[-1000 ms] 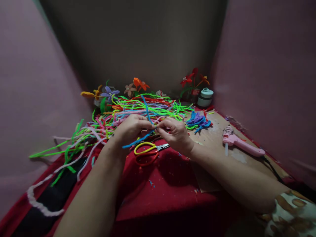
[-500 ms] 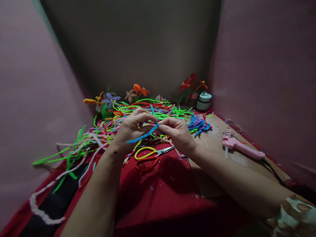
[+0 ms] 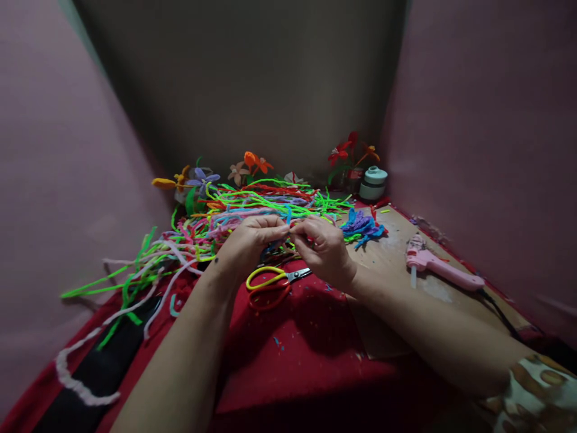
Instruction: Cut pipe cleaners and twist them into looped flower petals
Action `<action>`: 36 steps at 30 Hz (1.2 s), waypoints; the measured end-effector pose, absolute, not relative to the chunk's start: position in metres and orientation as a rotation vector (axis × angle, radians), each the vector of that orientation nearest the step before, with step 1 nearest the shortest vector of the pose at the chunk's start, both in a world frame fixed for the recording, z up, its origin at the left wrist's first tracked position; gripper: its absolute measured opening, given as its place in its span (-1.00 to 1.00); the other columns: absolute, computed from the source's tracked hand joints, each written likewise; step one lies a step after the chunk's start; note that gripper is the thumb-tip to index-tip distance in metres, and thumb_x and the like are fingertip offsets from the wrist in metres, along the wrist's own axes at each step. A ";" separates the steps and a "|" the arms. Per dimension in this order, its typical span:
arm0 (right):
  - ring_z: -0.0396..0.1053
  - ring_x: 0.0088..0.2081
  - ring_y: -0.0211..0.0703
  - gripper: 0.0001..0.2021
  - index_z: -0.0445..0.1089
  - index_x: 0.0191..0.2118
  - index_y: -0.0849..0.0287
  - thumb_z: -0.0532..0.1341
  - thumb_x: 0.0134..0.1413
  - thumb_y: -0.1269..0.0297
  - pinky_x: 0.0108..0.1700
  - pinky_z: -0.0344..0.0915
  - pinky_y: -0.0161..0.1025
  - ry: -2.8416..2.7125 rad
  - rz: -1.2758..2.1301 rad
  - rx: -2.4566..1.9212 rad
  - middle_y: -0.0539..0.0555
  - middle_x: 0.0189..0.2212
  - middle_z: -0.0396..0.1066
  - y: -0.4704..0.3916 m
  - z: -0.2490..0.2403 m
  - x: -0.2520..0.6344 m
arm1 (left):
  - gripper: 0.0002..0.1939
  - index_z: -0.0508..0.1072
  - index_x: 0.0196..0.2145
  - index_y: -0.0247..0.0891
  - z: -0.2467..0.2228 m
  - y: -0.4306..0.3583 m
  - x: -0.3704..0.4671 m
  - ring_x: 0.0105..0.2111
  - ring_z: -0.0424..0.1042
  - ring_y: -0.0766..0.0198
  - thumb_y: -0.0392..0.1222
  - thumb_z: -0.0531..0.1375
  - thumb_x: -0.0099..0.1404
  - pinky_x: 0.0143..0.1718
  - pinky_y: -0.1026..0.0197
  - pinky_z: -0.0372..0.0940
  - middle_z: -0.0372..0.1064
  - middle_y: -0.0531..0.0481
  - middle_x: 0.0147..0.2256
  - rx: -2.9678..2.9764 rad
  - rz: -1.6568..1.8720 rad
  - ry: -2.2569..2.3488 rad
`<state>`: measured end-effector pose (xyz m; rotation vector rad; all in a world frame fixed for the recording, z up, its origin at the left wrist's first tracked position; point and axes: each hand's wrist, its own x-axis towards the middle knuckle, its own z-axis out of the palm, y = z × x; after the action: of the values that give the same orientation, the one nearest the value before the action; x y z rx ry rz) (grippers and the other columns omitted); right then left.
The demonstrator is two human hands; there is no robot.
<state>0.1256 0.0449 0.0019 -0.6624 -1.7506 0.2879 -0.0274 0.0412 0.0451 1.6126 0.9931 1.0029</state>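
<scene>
Both hands meet in the middle of the head view, fingertips almost touching. My left hand (image 3: pixel 255 237) pinches a blue pipe cleaner (image 3: pixel 288 214), whose end sticks up above the fingertips; the rest is mostly hidden by the hands. My right hand (image 3: pixel 324 243) is closed in a pinch at the same spot, on the blue pipe cleaner too. Just below the hands lie scissors (image 3: pixel 269 282) with yellow and orange-red handles, blades pointing right. Behind the hands spreads a heap of pipe cleaners (image 3: pixel 252 198) in green, red, pink and other colours.
A pink glue gun (image 3: pixel 444 270) rests on a brown board (image 3: pixel 392 240) at the right. Blue and purple fuzzy pieces (image 3: pixel 362 225) lie on the board's left part. Fuzzy flowers (image 3: pixel 202 179) and a pale green-lidded jar (image 3: pixel 373 183) stand at the back. Red cloth (image 3: pixel 288 373) covers the table.
My left hand has turned and its fingers have come down toward my right hand. The long blue end that hung toward the lower left is now out of sight.
</scene>
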 end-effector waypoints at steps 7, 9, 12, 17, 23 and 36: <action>0.26 -0.48 -0.27 -0.86 0.37 -0.43 0.20 0.22 -0.06 0.23 -0.36 0.21 -0.27 -1.474 1.158 -0.668 0.01 -0.51 0.36 0.050 0.005 0.122 | -0.81 0.33 -0.52 -0.30 0.050 0.041 -0.029 -0.54 0.15 0.42 -0.13 0.17 0.11 -0.51 0.34 0.10 0.19 0.11 -0.56 1.930 1.139 1.185; 0.25 -0.49 -0.29 -0.85 0.37 -0.49 0.22 0.25 -0.12 0.23 -0.38 0.20 -0.29 -1.411 1.224 -0.692 0.00 -0.54 0.35 0.051 0.007 0.121 | -0.85 0.37 -0.48 -0.30 0.051 0.041 -0.028 -0.50 0.22 0.38 -0.16 0.15 0.13 -0.45 0.32 0.15 0.27 0.08 -0.52 2.035 1.178 1.245; 0.23 -0.48 -0.31 -0.86 0.36 -0.52 0.22 0.27 -0.16 0.25 -0.38 0.18 -0.31 -1.373 1.173 -0.724 -0.01 -0.55 0.33 0.052 0.007 0.121 | -0.88 0.41 -0.44 -0.30 0.048 0.043 -0.028 -0.43 0.30 0.33 -0.19 0.14 0.15 -0.37 0.28 0.19 0.36 0.04 -0.47 2.249 1.202 1.314; 0.22 -0.48 -0.31 -0.86 0.36 -0.48 0.22 0.22 -0.09 0.25 -0.39 0.16 -0.31 -1.449 1.073 -0.726 -0.01 -0.54 0.32 0.054 0.003 0.121 | -0.89 0.44 -0.45 -0.29 0.043 0.044 -0.028 -0.40 0.34 0.30 -0.21 0.15 0.15 -0.32 0.25 0.20 0.39 0.00 -0.43 2.460 1.219 1.384; 0.20 -0.51 -0.31 -0.88 0.36 -0.46 0.22 0.17 -0.03 0.28 -0.42 0.15 -0.32 -1.585 0.914 -0.774 -0.03 -0.56 0.30 0.053 -0.005 0.120 | -0.87 0.40 -0.52 -0.29 0.046 0.040 -0.024 -0.47 0.28 0.33 -0.24 0.13 0.14 -0.40 0.28 0.17 0.34 0.04 -0.52 2.432 1.112 1.425; 0.27 -0.46 -0.22 -0.82 0.50 -0.49 0.19 0.21 -0.02 0.22 -0.34 0.19 -0.23 -1.740 0.857 -0.749 0.01 -0.56 0.37 0.053 0.014 0.131 | -0.84 0.36 -0.56 -0.31 0.056 0.038 -0.030 -0.55 0.17 0.38 -0.17 0.13 0.08 -0.48 0.30 0.10 0.19 0.12 -0.61 2.150 1.041 1.330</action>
<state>0.1308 0.0533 0.0139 -0.7487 -1.7402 0.8573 -0.0297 0.0383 0.0565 2.1498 1.3296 1.0408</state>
